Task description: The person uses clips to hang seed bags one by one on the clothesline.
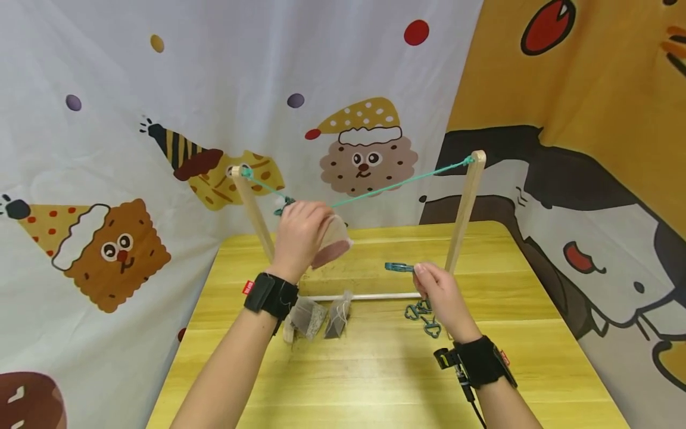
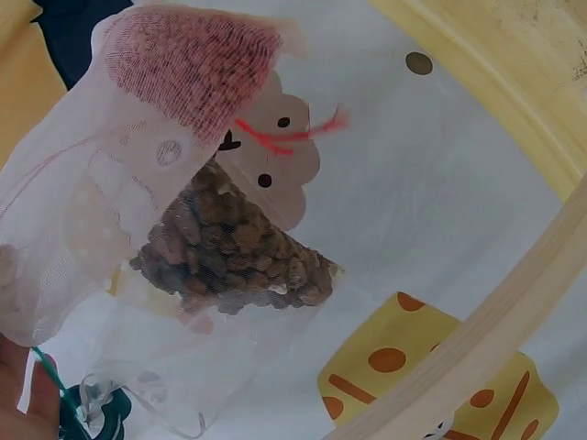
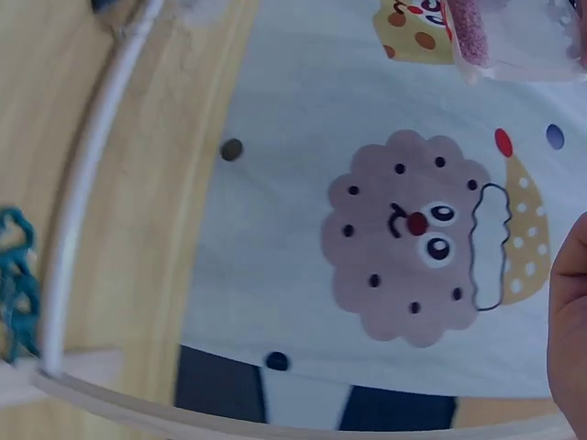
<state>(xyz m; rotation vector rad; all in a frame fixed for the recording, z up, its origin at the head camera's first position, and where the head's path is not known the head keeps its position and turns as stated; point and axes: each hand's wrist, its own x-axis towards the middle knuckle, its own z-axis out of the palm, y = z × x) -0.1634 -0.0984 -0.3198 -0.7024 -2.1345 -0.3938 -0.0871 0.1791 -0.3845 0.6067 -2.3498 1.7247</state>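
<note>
A teal string (image 1: 386,188) runs between two wooden posts (image 1: 465,210) of a frame. My left hand (image 1: 316,229) grips a clear mesh bag of pink grains (image 1: 334,245) and holds it up at the string, beside a teal clip (image 1: 284,206). In the left wrist view the pink bag (image 2: 188,69) overlaps a bag of brown grains (image 2: 234,252), with the clip (image 2: 92,417) below. My right hand (image 1: 419,271) pinches another teal clip (image 1: 399,267) above the table, near the right post.
Two more mesh bags (image 1: 308,316) (image 1: 339,313) lie on the yellow table (image 1: 375,369) by the frame's white rod (image 1: 370,296). Several teal clips (image 1: 423,316) lie under my right hand. Cartoon-print cloth (image 1: 107,119) hangs behind and at the sides.
</note>
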